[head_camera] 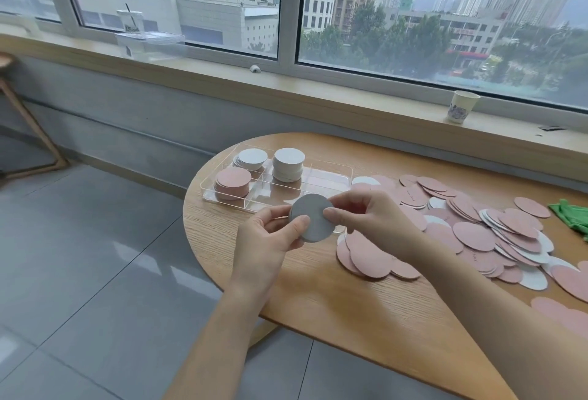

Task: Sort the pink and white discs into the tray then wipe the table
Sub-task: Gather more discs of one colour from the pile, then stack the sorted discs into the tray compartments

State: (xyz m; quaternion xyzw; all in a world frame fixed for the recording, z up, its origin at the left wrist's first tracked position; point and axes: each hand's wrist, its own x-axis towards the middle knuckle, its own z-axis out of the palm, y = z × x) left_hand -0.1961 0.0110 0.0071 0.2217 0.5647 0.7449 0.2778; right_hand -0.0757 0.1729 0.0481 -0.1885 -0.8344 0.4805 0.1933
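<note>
sorting step underway: left hand (pixel 269 237) & right hand (pixel 359 213) both pinch round white card disc (pixel 310 221); next, drop onto white stack (pixel 288 164) in clear plastic tray (pixel 331 174).

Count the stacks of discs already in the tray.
3: a pink stack in the near-left compartment, a white stack behind it, and a taller white stack to their right. The clear tray hides none.

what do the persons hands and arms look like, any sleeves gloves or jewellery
Both arms are bare from the bottom of the picture to the wrists, with no sleeves in view. The left hand and the right hand wear no gloves. No rings, watch or bracelet show on the fingers or wrists. The nails that show look short and unpainted.
</note>
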